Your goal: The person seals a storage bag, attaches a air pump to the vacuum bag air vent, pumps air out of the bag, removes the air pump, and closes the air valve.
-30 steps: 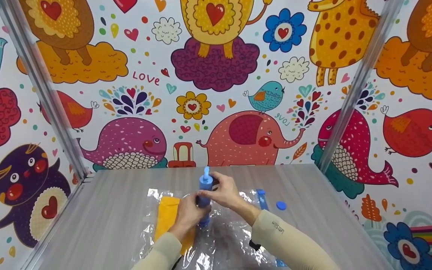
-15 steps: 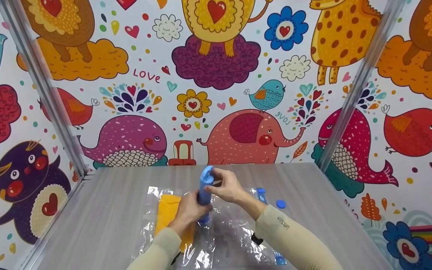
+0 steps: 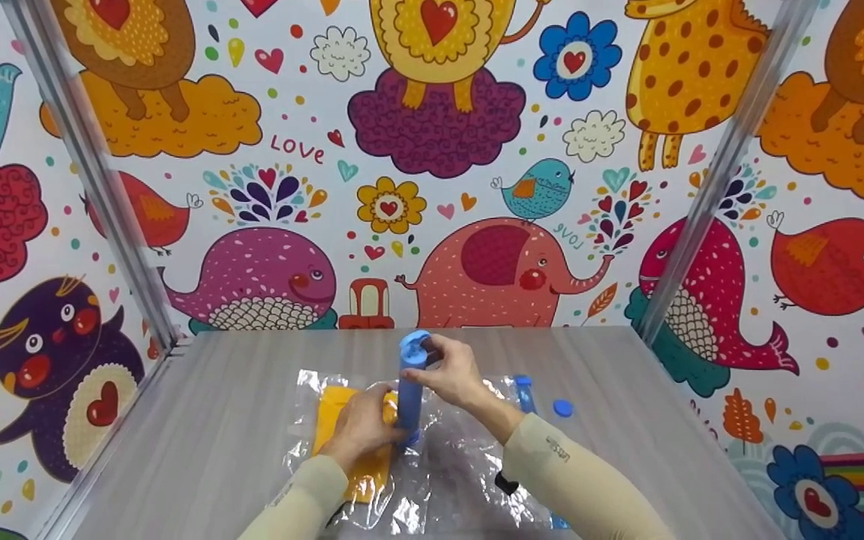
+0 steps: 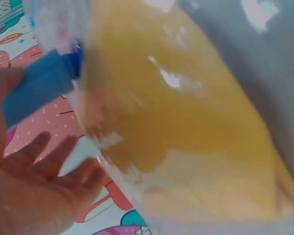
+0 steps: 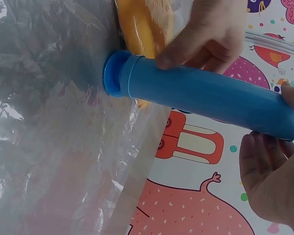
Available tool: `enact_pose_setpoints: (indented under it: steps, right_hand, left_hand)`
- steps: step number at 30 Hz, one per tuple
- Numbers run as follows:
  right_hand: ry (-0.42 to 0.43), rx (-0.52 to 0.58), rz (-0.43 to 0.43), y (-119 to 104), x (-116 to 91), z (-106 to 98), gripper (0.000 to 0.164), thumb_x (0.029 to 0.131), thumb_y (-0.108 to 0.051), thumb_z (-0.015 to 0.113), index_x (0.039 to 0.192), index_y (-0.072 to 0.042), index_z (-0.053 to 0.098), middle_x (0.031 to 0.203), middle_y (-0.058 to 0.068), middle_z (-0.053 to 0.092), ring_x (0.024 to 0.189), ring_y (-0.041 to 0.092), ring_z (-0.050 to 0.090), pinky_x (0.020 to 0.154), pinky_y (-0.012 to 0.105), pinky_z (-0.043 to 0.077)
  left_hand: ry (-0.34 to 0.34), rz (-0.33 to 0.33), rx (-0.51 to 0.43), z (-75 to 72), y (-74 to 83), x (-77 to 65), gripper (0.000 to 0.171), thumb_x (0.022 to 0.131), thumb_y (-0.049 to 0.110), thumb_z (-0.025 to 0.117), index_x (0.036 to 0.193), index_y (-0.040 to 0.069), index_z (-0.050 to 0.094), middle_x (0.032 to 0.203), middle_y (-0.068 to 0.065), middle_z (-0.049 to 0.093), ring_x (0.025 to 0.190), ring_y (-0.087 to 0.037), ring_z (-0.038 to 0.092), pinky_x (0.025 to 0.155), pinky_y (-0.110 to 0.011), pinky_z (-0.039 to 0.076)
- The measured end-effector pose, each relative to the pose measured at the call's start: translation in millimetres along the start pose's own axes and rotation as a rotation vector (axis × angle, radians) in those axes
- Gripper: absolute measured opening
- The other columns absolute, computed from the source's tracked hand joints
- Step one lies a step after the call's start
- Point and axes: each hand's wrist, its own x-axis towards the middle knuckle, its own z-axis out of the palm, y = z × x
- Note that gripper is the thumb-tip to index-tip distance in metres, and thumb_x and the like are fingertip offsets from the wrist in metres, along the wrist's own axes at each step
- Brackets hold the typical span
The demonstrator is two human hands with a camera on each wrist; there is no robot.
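A blue cylindrical hand pump [image 3: 411, 397] stands almost upright on a clear plastic bag [image 3: 462, 457], its flared lower end at the bag in the right wrist view. My right hand [image 3: 456, 375] holds the pump near its top, thumb and fingers on opposite sides. Low on the pump's left side, my left hand [image 3: 364, 424] has its fingers spread and loose. Its thumb [image 5: 169, 58] lies against the tube in the right wrist view. Inside the bag is a folded yellow item [image 4: 171, 112], perhaps cloth, partly covered by my left hand in the head view.
A round blue cap [image 3: 563, 407] lies on the grey table [image 3: 199, 435] right of the bag. A blue strip [image 3: 524, 394] runs along the bag's right edge. Patterned walls [image 3: 372, 150] enclose the table's back and sides.
My left hand has loosened its grip round the pump and shifted slightly left and down. The pump's top has tipped so its hollow end shows; my right hand stays on it.
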Motion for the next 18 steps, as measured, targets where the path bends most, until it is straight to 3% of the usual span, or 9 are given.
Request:
enact_pose_setpoints:
  steps: [3, 6, 12, 18]
  right_hand:
    - [0.020, 0.006, 0.013, -2, 0, 3, 0.049, 0.085, -0.029, 0.100, 0.125, -0.010, 0.079, 0.114, 0.008, 0.084, 0.098, 0.019, 0.079, 0.090, 0.037, 0.069]
    - [0.021, 0.010, 0.038, -2, -1, 5, 0.050, 0.086, -0.030, 0.098, 0.128, -0.012, 0.076, 0.117, 0.007, 0.083, 0.101, 0.020, 0.077, 0.094, 0.040, 0.069]
    - [-0.073, 0.041, 0.056, 1, -3, 3, 0.053, 0.091, -0.026, 0.089, 0.138, -0.011, 0.069, 0.130, 0.012, 0.080, 0.118, 0.028, 0.074, 0.109, 0.055, 0.065]
    - [-0.165, 0.092, 0.024, 5, 0, -1, 0.054, 0.091, -0.011, 0.082, 0.142, -0.001, 0.066, 0.137, 0.023, 0.076, 0.122, 0.041, 0.077, 0.104, 0.056, 0.068]
  left_hand:
    - [-0.085, -0.028, 0.111, -2.8, -7.7, -8.7, 0.114, 0.068, 0.043, 0.105, 0.163, 0.006, 0.053, 0.172, -0.032, 0.047, 0.163, -0.060, 0.036, 0.135, -0.077, 0.028]
    - [-0.171, -0.072, 0.164, -2.1, -15.5, -16.5, 0.128, 0.065, 0.049, 0.105, 0.171, 0.011, 0.043, 0.182, -0.034, 0.026, 0.170, -0.064, 0.014, 0.138, -0.081, 0.011]
    - [-0.218, -0.067, 0.219, -0.1, -21.7, -19.4, 0.136, 0.067, 0.057, 0.104, 0.176, 0.013, 0.034, 0.184, -0.035, 0.017, 0.172, -0.062, 0.010, 0.138, -0.082, 0.005]
    - [-0.240, -0.096, 0.246, -1.6, -22.1, -16.5, 0.140, 0.067, 0.060, 0.104, 0.178, 0.016, 0.030, 0.186, -0.033, 0.013, 0.173, -0.060, 0.009, 0.139, -0.080, 0.004]
